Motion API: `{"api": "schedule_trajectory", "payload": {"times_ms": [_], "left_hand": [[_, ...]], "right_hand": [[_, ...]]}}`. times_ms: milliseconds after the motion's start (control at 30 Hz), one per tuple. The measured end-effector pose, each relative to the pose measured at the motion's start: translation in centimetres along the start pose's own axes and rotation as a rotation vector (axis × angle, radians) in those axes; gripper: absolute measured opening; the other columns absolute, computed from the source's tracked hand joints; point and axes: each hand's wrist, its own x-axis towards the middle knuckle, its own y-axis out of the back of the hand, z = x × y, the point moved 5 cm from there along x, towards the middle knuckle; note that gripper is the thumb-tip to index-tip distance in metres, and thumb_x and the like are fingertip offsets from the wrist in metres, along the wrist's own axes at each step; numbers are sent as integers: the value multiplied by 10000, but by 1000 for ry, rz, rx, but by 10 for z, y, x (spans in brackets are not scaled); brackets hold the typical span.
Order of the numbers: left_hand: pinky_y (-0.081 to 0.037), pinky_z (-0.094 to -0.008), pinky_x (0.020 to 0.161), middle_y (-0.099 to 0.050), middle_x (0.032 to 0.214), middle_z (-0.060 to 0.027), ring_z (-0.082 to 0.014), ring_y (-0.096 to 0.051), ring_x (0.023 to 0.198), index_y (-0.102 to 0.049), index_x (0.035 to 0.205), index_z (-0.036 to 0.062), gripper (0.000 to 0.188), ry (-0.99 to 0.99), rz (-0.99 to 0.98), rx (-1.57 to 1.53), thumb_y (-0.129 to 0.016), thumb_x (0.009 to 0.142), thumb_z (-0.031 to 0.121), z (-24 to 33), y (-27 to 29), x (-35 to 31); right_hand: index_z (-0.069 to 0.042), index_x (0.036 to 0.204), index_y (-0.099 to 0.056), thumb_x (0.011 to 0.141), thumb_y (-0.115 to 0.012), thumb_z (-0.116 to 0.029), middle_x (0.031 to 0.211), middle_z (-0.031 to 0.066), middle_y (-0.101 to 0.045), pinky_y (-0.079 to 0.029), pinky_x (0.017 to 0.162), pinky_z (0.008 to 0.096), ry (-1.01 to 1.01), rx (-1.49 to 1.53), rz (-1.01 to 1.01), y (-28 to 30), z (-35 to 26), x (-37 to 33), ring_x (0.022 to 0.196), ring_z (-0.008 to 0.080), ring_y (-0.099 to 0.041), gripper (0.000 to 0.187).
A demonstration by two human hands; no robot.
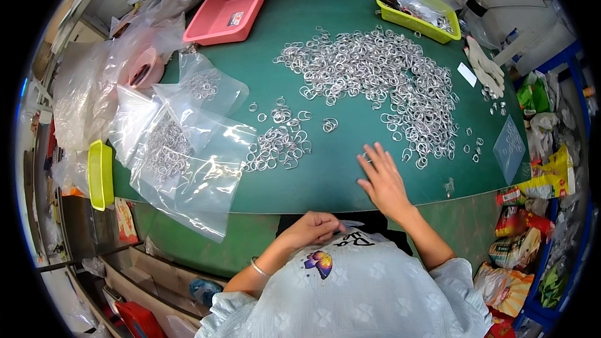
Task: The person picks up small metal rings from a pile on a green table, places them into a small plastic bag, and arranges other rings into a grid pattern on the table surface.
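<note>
Small silver metal rings (375,66) lie in a wide heap across the green table (313,188). Just below the heap, my right hand (383,181) reaches over the tabletop with its fingers stretched and apart; a small silver bit shows at its fingertips. My left hand (311,228) is in front of my body at the table's near edge, its fingers curled in. Whatever may be inside it is hidden. A smaller pile of rings (278,148) sits left of centre, beside clear plastic bags (206,175) with more rings in them.
At the back left stands a pink tray (216,15); a yellow-green basket (416,22) with tools is at the back right. White gloves (485,66) and a clear plastic sheet (509,150) lie along the right edge. A yellow-green bin (100,175) is at the left.
</note>
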Motion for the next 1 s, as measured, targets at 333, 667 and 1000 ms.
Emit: {"api": "schedule_trajectory", "payload": {"times_ms": [333, 667, 1000], "left_hand": [[-494, -416, 549, -633, 670, -168, -344, -621, 588, -634, 1136, 143, 277, -377, 965, 1327, -589, 871, 209, 90, 44, 12], [-491, -424, 555, -642, 680, -160, -348, -623, 596, -649, 1110, 126, 276, -321, 1233, 1237, -630, 847, 208, 95, 95, -15], [-483, -419, 531, -654, 739, -132, -333, -619, 605, -648, 1105, 145, 253, -517, 1028, 1202, -601, 857, 167, 82, 62, -2]], "right_hand": [[-75, 1273, -517, 826, -660, -290, 1371, 226, -377, -278, 1039, 518, 95, -102, 335, 19, 29, 157, 1283, 437, -323, 516], [-56, 1220, -562, 854, -615, -342, 1398, 184, -378, -280, 1064, 510, 187, -147, 22, -23, -8, 123, 1315, 411, -304, 468], [-46, 1069, -644, 787, -663, -119, 1134, 84, -575, -399, 883, 420, 303, 192, 152, -8, -41, 131, 1102, 293, -482, 291]]}}
